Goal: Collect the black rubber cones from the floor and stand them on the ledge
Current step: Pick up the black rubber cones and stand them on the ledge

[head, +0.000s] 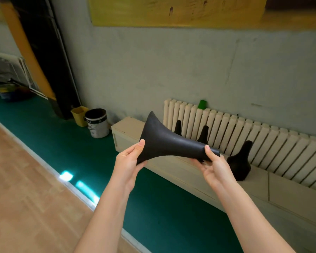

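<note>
I hold one black rubber cone (164,141) sideways in the air in front of the cream ledge (274,187). My left hand (130,161) pinches its wide flared base. My right hand (215,168) grips its narrow tip. Three more black cones stand upright on the ledge against the radiator: one (178,127) at the left, one (203,134) partly hidden behind the held cone, and a larger-looking one (240,161) nearest me on the right.
A cream radiator (263,141) runs along the wall above the ledge, with a green cup (202,104) on top. A white paint bucket (97,123) and a yellow bin (79,115) stand on the green floor strip (80,152) left of the ledge. Wooden floor lies at the left.
</note>
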The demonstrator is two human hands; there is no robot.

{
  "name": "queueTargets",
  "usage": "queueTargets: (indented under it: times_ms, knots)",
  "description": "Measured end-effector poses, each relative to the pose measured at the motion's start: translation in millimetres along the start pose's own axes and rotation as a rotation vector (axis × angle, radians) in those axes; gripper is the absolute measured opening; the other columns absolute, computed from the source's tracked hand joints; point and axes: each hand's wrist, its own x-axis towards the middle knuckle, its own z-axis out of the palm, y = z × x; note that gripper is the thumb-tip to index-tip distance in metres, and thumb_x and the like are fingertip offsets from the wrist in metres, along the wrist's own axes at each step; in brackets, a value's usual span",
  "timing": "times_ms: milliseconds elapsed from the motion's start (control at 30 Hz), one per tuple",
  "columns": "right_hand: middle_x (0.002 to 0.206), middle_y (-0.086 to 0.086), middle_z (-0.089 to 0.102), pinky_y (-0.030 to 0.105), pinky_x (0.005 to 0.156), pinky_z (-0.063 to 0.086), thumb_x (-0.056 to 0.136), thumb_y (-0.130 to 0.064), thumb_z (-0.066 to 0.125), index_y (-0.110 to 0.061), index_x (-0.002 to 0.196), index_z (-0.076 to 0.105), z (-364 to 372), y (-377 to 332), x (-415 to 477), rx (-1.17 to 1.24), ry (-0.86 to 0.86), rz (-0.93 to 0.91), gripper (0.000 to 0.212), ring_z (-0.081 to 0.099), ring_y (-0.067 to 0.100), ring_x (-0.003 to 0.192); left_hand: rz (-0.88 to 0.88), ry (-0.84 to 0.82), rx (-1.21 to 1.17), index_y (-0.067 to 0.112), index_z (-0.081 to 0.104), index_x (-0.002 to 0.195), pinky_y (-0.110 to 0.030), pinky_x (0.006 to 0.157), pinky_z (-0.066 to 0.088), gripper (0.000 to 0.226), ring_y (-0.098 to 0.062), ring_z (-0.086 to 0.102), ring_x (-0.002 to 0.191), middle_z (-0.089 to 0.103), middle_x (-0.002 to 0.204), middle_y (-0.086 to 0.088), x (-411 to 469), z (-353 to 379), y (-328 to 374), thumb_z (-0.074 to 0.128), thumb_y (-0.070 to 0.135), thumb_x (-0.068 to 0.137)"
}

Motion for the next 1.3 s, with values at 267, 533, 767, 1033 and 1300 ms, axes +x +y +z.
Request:
queueTargets:
  times_ms: [267,533,767,1033,1300]
  knots:
    - [0.142,0.019,0.043,0.045,0.081,0.058,0.087,-0.009,0.064,-0.014,0.140,0.040,99.6,35.6,95.3,0.031,-0.119,0.100,0.059,0.049,0.042,0.123,0.042,0.079,0.048,0.016,0.072,0.101,-0.039,0.088,0.052,0.038,-0.017,0.068,0.101,0.074,0.103,-0.002,116.3,-42.9,59.9,0.072,0.037,0.070]
    - [0.139,0.019,0.044,0.048,0.087,0.054,0.086,-0.006,0.064,-0.014,0.139,0.041,152.3,49.3,161.9,0.019,-0.046,0.068,0.059,0.046,0.043,0.126,-0.004,0.051,-0.025,0.014,0.071,0.101,-0.038,0.083,0.053,0.036,-0.016,0.070,0.098,0.074,0.103,-0.002,208.4,-66.0,60.1,0.071,0.035,0.072]
    - [0.114,0.017,0.054,0.050,0.068,0.059,0.075,-0.005,0.069,-0.020,0.129,0.048,177.9,55.6,209.7,0.143,0.064,-0.014,0.059,0.051,0.042,0.111,-0.098,-0.086,-0.009,0.012,0.070,0.108,-0.039,0.086,0.054,0.046,-0.022,0.066,0.106,0.073,0.106,-0.005,298.9,-63.2,78.8,0.075,0.036,0.069]
    - [0.136,0.022,0.045,0.046,0.059,0.059,0.083,-0.006,0.068,-0.015,0.130,0.045,215.6,73.1,239.3,0.202,0.238,-0.151,0.053,0.042,0.046,0.125,-0.198,-0.245,0.036,0.019,0.073,0.102,-0.037,0.081,0.055,0.048,-0.024,0.063,0.107,0.073,0.107,-0.002,379.0,-65.1,94.1,0.079,0.042,0.061]
    - [0.142,0.020,0.041,0.051,0.078,0.054,0.086,-0.007,0.065,-0.016,0.143,0.035,217.5,63.7,262.2,0.224,0.344,-0.221,0.065,0.040,0.044,0.131,-0.280,-0.317,0.075,0.024,0.069,0.105,-0.050,0.099,0.044,0.049,-0.031,0.055,0.118,0.065,0.121,-0.006,422.2,-39.5,78.4,0.078,0.045,0.061]
